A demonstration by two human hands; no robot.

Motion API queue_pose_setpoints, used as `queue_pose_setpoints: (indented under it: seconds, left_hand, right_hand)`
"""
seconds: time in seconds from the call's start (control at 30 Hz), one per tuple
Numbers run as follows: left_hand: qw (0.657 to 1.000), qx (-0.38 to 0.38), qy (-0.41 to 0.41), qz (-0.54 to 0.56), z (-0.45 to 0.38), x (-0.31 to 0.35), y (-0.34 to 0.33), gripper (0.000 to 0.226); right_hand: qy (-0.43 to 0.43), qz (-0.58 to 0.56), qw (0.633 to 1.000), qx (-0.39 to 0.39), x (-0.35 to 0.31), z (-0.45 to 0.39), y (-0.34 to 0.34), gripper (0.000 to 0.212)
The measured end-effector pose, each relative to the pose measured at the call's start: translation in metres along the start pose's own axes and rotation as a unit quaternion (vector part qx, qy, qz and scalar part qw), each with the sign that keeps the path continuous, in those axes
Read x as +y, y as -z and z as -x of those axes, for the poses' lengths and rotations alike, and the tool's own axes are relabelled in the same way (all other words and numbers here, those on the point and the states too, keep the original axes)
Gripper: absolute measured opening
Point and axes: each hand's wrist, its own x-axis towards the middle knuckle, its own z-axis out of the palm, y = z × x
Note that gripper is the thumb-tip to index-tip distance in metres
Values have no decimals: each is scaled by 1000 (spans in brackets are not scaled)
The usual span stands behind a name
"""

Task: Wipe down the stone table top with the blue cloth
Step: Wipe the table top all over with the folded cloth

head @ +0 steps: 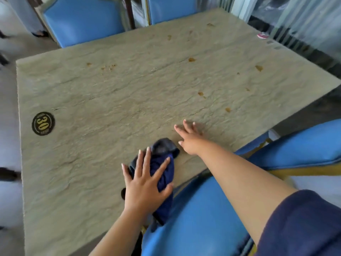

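Blue cloth bunched at near edge of stone table top, partly hanging over; left hand presses on it, fingers straight and spread. Right hand just right of cloth, flat on stone, fingers splayed wide. Brown stains far right; black round sticker left; blue chairs around.

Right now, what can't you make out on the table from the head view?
- Cloth: its middle is hidden under the left hand.
- Table: near corner is cut off by the bottom edge and covered by a chair.
- Black disc: only "30" reads; the small print is blurred.
- Red item: too small and blurred to identify.
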Motion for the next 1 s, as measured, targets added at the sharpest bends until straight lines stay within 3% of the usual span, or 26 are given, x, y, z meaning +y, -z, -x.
queue_pose_setpoints:
  seconds: [0.1,0.27,0.33,0.4,0.53,0.63,0.7,0.8,0.9,1.0]
  left_hand:
    - [1000,-2,-13,-22,4,-4,3,69]
    - [970,-59,234,23,-41,-20,9,70]
    - [955,-66,287,31,-57,-9,11,72]
    - [963,-60,260,39,-59,7,10,73]
    - [999,-16,30,-2,-17,43,-1,75]
    - [999,-19,-34,-19,-15,30,0,77]
    - [999,-33,2,-26,-35,12,4,75]
    - [989,-51,140,1,-71,-2,10,76]
    - [967,-74,242,26,-109,11,12,80]
    - [963,-63,260,38,-139,42,8,81]
  right_hand:
    - [16,17,1000,3,4,-1,-3,67]
    - [27,36,999,-15,6,-5,-4,69]
    - [34,33,999,-14,6,-6,-4,70]
    - [42,22,999,-12,9,-7,-3,70]
    - [57,-20,998,-15,16,-9,3,84]
    - [71,-50,996,-19,20,-9,7,92]
    - [98,-75,992,-9,29,-10,8,88]
    - [124,-137,981,65,53,-7,14,66]
    - [149,-123,973,124,76,-8,25,52]
    - [154,-131,968,148,91,-19,37,49]
